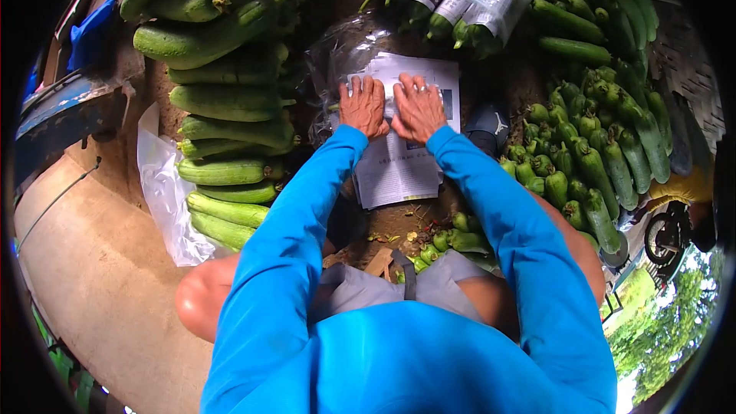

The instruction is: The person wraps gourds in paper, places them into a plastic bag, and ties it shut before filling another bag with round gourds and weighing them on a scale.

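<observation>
Printed sheets of paper [395, 176] lie in a stack on the ground between my knees. Across their upper part rests my left hand [363, 109], palm down, its fingers slightly bent and apart. Beside it, my right hand [418, 110] presses on the same sheets with fingers spread and a ring showing. What is under both palms is hidden. Crumpled clear plastic [326, 61] lies just left of the paper. Beyond my hands, several green gourds wrapped in printed paper sit in a clear plastic bag [491, 4], their green ends showing.
A row of long green gourds [226, 103] runs along the left, with a white plastic sheet [162, 192] by it. Smaller green gourds [583, 138] are piled at right. A few more gourds [464, 241] lie near my legs. A motorcycle [667, 238] stands far right.
</observation>
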Demonstrator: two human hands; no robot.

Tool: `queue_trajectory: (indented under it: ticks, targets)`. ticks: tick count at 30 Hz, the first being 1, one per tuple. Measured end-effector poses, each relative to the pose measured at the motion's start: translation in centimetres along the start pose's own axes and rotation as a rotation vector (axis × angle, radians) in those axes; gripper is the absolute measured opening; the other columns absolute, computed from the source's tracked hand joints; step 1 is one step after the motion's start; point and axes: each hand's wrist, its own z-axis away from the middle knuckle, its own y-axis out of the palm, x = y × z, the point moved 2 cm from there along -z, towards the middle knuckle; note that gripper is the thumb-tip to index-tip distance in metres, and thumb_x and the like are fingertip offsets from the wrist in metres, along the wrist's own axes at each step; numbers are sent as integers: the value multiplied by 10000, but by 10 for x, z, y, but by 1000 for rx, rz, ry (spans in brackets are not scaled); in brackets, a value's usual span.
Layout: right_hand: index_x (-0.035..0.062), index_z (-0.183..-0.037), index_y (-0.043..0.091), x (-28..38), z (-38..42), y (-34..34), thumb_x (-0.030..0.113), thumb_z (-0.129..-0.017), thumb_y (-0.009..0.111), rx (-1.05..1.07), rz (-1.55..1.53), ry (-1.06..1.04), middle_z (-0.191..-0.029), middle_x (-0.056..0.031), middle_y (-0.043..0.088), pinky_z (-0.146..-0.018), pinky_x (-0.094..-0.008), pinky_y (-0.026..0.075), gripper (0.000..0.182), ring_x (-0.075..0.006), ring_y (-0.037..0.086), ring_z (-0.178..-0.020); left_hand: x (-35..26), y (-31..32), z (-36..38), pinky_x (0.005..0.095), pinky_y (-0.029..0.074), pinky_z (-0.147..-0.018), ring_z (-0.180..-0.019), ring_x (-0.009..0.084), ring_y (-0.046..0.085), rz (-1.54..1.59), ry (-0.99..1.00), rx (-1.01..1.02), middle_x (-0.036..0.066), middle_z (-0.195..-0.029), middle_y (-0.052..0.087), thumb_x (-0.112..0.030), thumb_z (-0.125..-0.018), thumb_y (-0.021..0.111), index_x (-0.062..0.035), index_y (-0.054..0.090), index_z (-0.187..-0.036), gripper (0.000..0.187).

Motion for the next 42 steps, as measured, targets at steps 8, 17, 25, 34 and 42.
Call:
queue_trajectory:
  ticks: [8, 17, 25, 34, 42]
  targets:
    - [132, -1435, 254, -11, -10, 20, 553, -662, 735, 32, 21, 87, -1377, -127, 384, -989, -567, 325, 1003, -338, 374, -1256, 6, -26, 5, 622, 264, -1034, -1283, 351, 369, 81, 94, -189, 153, -1344, 430, -355, -631, 718, -104, 404, -1365, 836]
    - [106, -1142, 580, -47, -66, -2, 521, -701, 767, 368, -234, 40, -1146, -117, 589, -846, -452, 487, 633, -332, 571, -1065, 18, -62, 39, 476, 301, -1011, -1224, 337, 393, 178, 110, -308, 151, -1283, 450, -250, -658, 672, -115, 421, -1363, 760]
    - [37, -1031, 614, -44, -15, -110, 478, -836, 563, 1307, -1677, 273, -884, -93, 632, -535, -287, 501, 485, -194, 628, -739, -1, -103, 53, 535, 229, -1094, -1317, 308, 339, 149, 301, -369, 106, -1363, 402, -257, -659, 733, -183, 390, -1400, 820]
    - [17, -956, 597, -66, -17, -117, 489, -872, 573, 1096, -1878, 150, -698, -51, 573, -429, -270, 423, 480, -147, 534, -537, 7, -150, 37, 443, 441, -931, -1047, 390, 559, 725, 411, -392, 178, -1160, 557, -154, -658, 709, -105, 405, -1334, 742]
    - [17, -927, 558, -150, -88, -149, 404, -801, 633, -625, -229, -18, -821, -141, 578, -716, -437, 482, 414, -340, 609, -744, 8, -114, 7, 389, 486, -876, -1014, 372, 636, 1171, -154, -257, 218, -1135, 631, -246, -830, 629, -36, 500, -1299, 531]
